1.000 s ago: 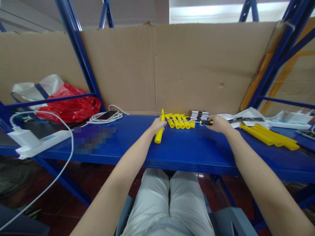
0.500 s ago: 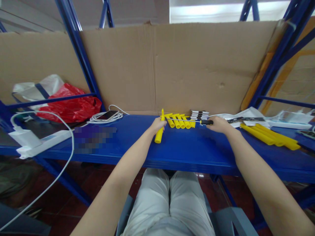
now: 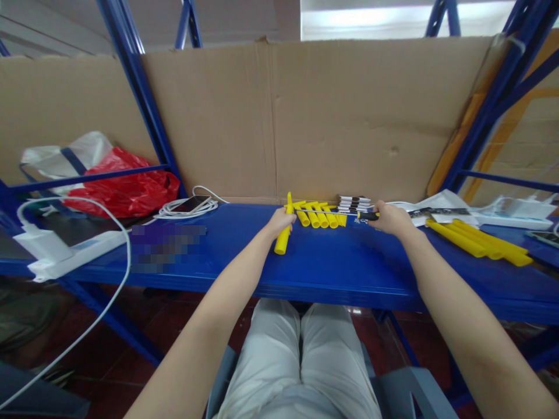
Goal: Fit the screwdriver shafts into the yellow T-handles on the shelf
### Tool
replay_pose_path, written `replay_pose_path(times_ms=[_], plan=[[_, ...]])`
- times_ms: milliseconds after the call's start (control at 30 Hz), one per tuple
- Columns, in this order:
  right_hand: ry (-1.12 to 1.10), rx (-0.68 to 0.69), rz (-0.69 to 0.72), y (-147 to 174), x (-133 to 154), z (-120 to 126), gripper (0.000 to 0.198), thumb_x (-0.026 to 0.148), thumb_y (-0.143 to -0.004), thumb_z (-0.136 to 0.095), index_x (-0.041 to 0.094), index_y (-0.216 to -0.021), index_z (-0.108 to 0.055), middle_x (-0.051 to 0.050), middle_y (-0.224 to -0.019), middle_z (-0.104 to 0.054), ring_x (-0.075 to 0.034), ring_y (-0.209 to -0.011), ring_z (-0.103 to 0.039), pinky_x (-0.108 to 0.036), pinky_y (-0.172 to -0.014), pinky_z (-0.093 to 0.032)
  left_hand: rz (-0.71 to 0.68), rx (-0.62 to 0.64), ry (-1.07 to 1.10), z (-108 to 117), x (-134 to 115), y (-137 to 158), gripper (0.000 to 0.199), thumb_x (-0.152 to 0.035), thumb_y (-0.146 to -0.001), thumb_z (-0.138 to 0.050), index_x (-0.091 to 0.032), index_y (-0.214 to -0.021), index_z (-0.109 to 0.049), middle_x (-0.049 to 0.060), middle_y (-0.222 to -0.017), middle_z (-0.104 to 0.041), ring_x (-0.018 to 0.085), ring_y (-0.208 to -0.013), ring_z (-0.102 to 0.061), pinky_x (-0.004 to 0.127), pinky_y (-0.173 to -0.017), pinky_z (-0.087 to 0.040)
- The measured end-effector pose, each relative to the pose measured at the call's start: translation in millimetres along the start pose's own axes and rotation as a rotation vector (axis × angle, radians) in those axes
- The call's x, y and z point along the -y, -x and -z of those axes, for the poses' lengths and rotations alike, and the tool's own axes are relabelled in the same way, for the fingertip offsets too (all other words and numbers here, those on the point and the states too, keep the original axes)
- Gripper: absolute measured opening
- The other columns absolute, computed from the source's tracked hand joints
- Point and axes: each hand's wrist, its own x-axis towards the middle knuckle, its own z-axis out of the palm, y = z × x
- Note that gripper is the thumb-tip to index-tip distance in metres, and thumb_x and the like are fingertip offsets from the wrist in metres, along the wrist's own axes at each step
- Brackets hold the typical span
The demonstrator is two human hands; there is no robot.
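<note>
Head view: screwdriver [image 3: 367, 216], tip indistinct

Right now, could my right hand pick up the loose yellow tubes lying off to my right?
Probably not without first letting go: your right hand holds a screwdriver. Otherwise the way looks free, since the tubes lie close on its right with nothing visible on top.

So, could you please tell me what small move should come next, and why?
Perhaps press the screwdriver lightly toward the yellow tube: the right hand grips the screwdriver, which points toward the yellow tube in the left hand, and whether its tip is seated is too small to tell.
</note>
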Motion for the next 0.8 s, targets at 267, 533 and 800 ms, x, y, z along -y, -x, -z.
replay_pose_path(times_ms=[267,533,800], plan=[[-0.004,0.052,-0.023,3,4,10,0.03,0.036,-0.078,-0.064,0.022,-0.105,-0.064,-0.013,-0.094,-0.076,-0.031,-0.086,-0.07,-0.035,-0.068,-0.044,-0.028,-0.009,0.02,-1,4,-4,0.024,-0.002,-0.071,-0.054,-0.014,-0.089,-0.062,-0.007,-0.044,-0.044,0.012,-0.039,-0.048,0.021,-0.046,-0.043],[-0.079,0.076,0.136,4,9,12,0.02,0.034,-0.074,-0.066,0.026,-0.091,-0.062,-0.006,-0.081,-0.073,-0.026,-0.077,-0.067,-0.03,-0.061,-0.04,-0.076,-0.031,0.017,-1,-1,-1,0.023,-0.005,-0.075,-0.055,-0.015,-0.094,-0.062,-0.007,-0.045,-0.045,0.012,-0.04,-0.049,0.022,-0.048,-0.044],[-0.234,0.178,0.306,7,42,8,0.02,0.04,-0.075,-0.073,0.024,-0.082,-0.065,-0.005,-0.084,-0.074,-0.023,-0.08,-0.067,-0.029,-0.068,-0.045,-0.146,0.042,-0.013,-8,-6,8,0.025,-0.003,-0.076,-0.053,-0.015,-0.096,-0.061,-0.007,-0.045,-0.046,0.012,-0.04,-0.05,0.021,-0.047,-0.043]])
